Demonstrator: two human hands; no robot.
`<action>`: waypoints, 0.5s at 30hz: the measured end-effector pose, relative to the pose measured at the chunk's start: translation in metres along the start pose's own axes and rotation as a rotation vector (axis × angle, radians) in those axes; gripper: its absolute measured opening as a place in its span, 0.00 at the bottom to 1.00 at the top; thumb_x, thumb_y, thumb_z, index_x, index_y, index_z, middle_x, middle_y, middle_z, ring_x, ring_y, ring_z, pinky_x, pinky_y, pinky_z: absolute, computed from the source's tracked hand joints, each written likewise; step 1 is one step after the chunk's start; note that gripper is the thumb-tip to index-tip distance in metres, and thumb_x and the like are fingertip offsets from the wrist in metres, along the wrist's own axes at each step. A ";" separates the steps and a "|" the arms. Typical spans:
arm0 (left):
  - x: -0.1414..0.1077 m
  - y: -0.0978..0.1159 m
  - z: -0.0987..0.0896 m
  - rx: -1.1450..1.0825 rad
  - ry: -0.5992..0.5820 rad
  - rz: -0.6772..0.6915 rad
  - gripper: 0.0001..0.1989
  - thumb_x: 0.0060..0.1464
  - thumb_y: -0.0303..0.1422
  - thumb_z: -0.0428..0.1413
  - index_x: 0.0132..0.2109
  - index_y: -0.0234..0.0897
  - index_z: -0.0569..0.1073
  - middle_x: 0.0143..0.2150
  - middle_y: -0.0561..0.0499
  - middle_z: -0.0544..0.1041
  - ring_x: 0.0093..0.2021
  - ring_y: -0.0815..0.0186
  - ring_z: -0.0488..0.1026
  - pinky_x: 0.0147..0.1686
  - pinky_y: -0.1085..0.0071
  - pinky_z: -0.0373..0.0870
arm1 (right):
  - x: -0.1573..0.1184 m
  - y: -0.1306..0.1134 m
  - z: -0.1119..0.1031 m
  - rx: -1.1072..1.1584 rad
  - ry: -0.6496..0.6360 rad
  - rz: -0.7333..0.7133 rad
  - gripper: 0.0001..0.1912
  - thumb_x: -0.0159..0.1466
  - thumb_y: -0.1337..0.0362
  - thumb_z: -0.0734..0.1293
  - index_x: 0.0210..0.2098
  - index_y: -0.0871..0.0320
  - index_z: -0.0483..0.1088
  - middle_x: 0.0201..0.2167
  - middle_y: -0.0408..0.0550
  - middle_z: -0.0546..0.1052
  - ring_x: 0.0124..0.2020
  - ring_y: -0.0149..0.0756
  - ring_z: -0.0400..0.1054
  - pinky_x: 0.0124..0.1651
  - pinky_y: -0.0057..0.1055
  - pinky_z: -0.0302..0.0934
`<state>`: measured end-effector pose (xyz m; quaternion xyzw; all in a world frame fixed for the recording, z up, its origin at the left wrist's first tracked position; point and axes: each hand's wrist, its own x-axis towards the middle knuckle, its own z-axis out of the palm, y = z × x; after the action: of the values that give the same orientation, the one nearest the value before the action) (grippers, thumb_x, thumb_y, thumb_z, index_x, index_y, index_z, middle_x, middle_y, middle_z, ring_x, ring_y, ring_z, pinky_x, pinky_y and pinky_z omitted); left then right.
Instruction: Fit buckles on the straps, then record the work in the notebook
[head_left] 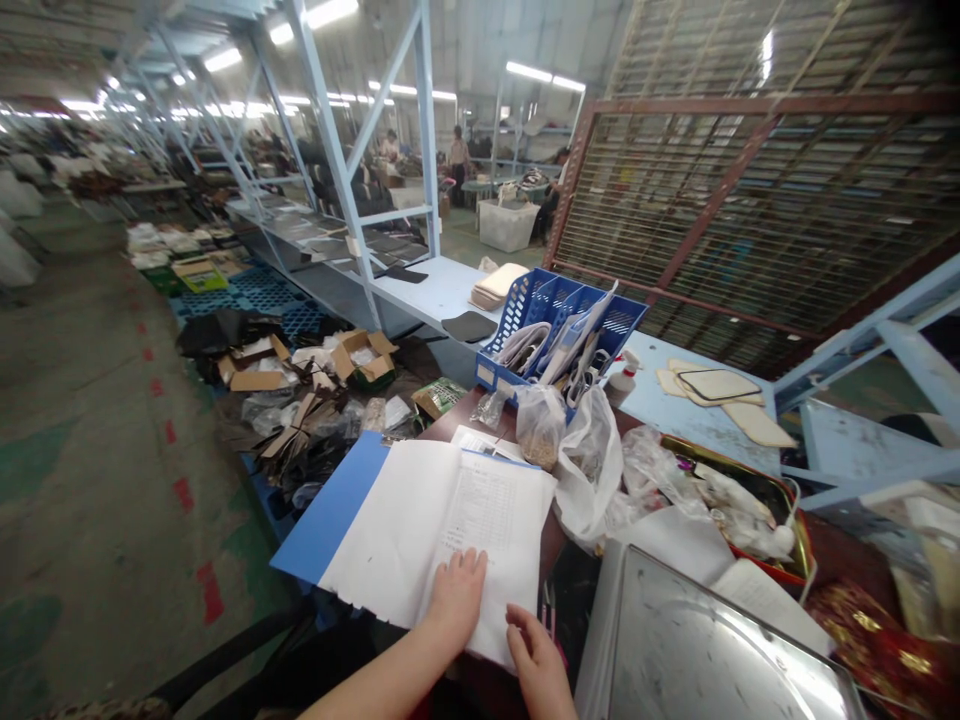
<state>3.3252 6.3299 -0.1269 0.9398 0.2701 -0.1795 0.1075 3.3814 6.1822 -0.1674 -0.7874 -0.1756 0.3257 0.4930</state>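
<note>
A blue clip folder (330, 515) lies open with a stack of white paper sheets. Its left page (390, 525) is turned over and mostly blank, while the printed sheet (487, 510) on the right carries a table of small text I cannot read. My left hand (457, 592) rests on the lower part of that printed sheet, fingers laid down on the paper. At the lower right edge of the stack is my right hand (536, 655), its fingers slightly bent and apart, with nothing visible held in it.
Behind the folder stand a blue file rack (562, 330) and plastic bags (589, 460). A metal box (720, 640) sits to the right, before a cluttered red-rimmed tray (799, 560). Opened cartons (364, 355) and scraps lie at the left. A spray bottle (621, 380) stands behind.
</note>
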 end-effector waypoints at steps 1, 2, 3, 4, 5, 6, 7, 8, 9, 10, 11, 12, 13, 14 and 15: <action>0.002 0.000 -0.003 0.007 0.009 -0.009 0.26 0.54 0.21 0.44 0.61 0.37 0.58 0.57 0.40 0.65 0.53 0.54 0.64 0.46 0.59 0.66 | 0.000 0.001 -0.001 -0.001 -0.001 0.003 0.21 0.54 0.55 0.61 0.41 0.62 0.73 0.42 0.56 0.76 0.45 0.44 0.70 0.51 0.35 0.62; 0.004 0.000 -0.005 0.014 0.017 -0.016 0.26 0.54 0.20 0.42 0.60 0.37 0.59 0.54 0.40 0.67 0.50 0.55 0.66 0.44 0.60 0.68 | 0.000 0.002 -0.001 -0.001 -0.002 0.007 0.22 0.54 0.55 0.61 0.41 0.63 0.72 0.42 0.56 0.76 0.46 0.44 0.70 0.51 0.35 0.62; 0.006 -0.001 -0.008 0.019 0.023 -0.023 0.25 0.54 0.19 0.42 0.59 0.37 0.60 0.52 0.40 0.69 0.48 0.55 0.68 0.42 0.60 0.68 | 0.001 0.003 -0.002 0.001 -0.003 0.011 0.22 0.54 0.55 0.61 0.41 0.63 0.72 0.43 0.57 0.76 0.46 0.44 0.70 0.51 0.35 0.62; 0.008 -0.001 -0.010 0.024 0.026 -0.031 0.25 0.54 0.19 0.43 0.58 0.37 0.61 0.50 0.40 0.70 0.47 0.55 0.69 0.41 0.61 0.69 | 0.001 0.004 -0.002 0.006 -0.004 0.014 0.23 0.53 0.54 0.61 0.41 0.64 0.72 0.43 0.57 0.76 0.46 0.45 0.70 0.50 0.35 0.62; 0.011 -0.001 -0.011 0.028 0.027 -0.039 0.24 0.54 0.19 0.43 0.58 0.37 0.62 0.49 0.40 0.71 0.45 0.56 0.69 0.40 0.61 0.69 | 0.001 0.006 -0.002 0.012 -0.003 0.017 0.23 0.53 0.54 0.61 0.41 0.64 0.72 0.43 0.58 0.76 0.45 0.45 0.70 0.50 0.35 0.62; 0.013 -0.002 -0.012 0.030 0.026 -0.046 0.24 0.55 0.19 0.43 0.57 0.37 0.62 0.48 0.41 0.71 0.45 0.56 0.70 0.40 0.62 0.70 | 0.001 0.007 -0.002 0.019 -0.002 0.021 0.23 0.53 0.54 0.61 0.41 0.64 0.73 0.43 0.58 0.76 0.45 0.45 0.70 0.50 0.35 0.62; 0.015 -0.002 -0.013 0.032 0.025 -0.053 0.23 0.55 0.19 0.44 0.57 0.37 0.63 0.47 0.41 0.71 0.44 0.56 0.70 0.40 0.62 0.70 | 0.001 0.009 -0.002 0.027 0.000 0.026 0.24 0.52 0.54 0.62 0.41 0.63 0.73 0.42 0.58 0.76 0.45 0.45 0.70 0.50 0.35 0.63; 0.017 -0.002 -0.013 0.033 0.022 -0.059 0.23 0.55 0.19 0.44 0.57 0.37 0.63 0.46 0.41 0.71 0.44 0.57 0.70 0.39 0.63 0.70 | 0.002 0.010 -0.002 0.035 0.003 0.031 0.24 0.52 0.53 0.62 0.41 0.63 0.73 0.42 0.58 0.77 0.45 0.45 0.71 0.50 0.35 0.63; 0.018 -0.003 -0.013 0.033 0.018 -0.064 0.23 0.55 0.19 0.44 0.56 0.37 0.63 0.46 0.41 0.71 0.43 0.57 0.71 0.39 0.63 0.70 | 0.002 0.011 -0.002 0.041 0.007 0.036 0.24 0.52 0.53 0.62 0.40 0.63 0.73 0.42 0.57 0.77 0.45 0.45 0.71 0.50 0.35 0.63; 0.020 -0.003 -0.013 0.032 0.015 -0.068 0.23 0.55 0.19 0.44 0.56 0.38 0.63 0.46 0.41 0.71 0.43 0.58 0.71 0.39 0.64 0.70 | 0.003 0.013 -0.003 0.045 0.012 0.040 0.23 0.51 0.53 0.63 0.40 0.62 0.74 0.42 0.57 0.77 0.45 0.45 0.71 0.50 0.35 0.63; 0.021 -0.004 -0.013 0.030 0.011 -0.072 0.23 0.55 0.19 0.43 0.56 0.38 0.63 0.46 0.41 0.71 0.43 0.58 0.71 0.39 0.64 0.70 | 0.003 0.014 -0.004 0.049 0.018 0.044 0.23 0.51 0.53 0.63 0.40 0.62 0.74 0.42 0.57 0.77 0.45 0.45 0.71 0.50 0.35 0.63; 0.022 -0.004 -0.012 0.027 0.008 -0.076 0.23 0.55 0.19 0.43 0.56 0.38 0.63 0.46 0.42 0.72 0.43 0.58 0.71 0.40 0.64 0.70 | 0.004 0.015 -0.005 0.054 0.017 0.046 0.23 0.51 0.53 0.64 0.39 0.62 0.74 0.42 0.57 0.77 0.45 0.45 0.71 0.49 0.35 0.63; 0.023 -0.005 -0.012 0.023 0.005 -0.079 0.23 0.56 0.19 0.43 0.56 0.38 0.63 0.45 0.42 0.72 0.43 0.58 0.71 0.40 0.64 0.70 | 0.004 0.016 -0.006 0.060 0.012 0.045 0.23 0.51 0.53 0.64 0.39 0.62 0.74 0.42 0.57 0.77 0.45 0.45 0.71 0.49 0.34 0.63; 0.023 -0.006 -0.011 0.018 0.003 -0.083 0.23 0.56 0.19 0.42 0.57 0.38 0.63 0.45 0.42 0.72 0.43 0.58 0.72 0.40 0.64 0.70 | 0.005 0.017 -0.007 0.069 -0.001 0.043 0.22 0.51 0.53 0.65 0.39 0.62 0.75 0.42 0.56 0.77 0.45 0.45 0.71 0.49 0.34 0.63; 0.024 -0.006 -0.011 0.014 0.002 -0.087 0.24 0.56 0.19 0.41 0.57 0.38 0.62 0.45 0.42 0.72 0.42 0.58 0.72 0.40 0.64 0.70 | 0.005 0.018 -0.008 0.079 -0.017 0.039 0.22 0.51 0.54 0.65 0.40 0.62 0.75 0.42 0.56 0.77 0.45 0.45 0.71 0.49 0.34 0.64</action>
<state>3.3433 6.3493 -0.1272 0.9281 0.3096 -0.1850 0.0928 3.3900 6.1719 -0.1831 -0.7678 -0.1515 0.3487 0.5157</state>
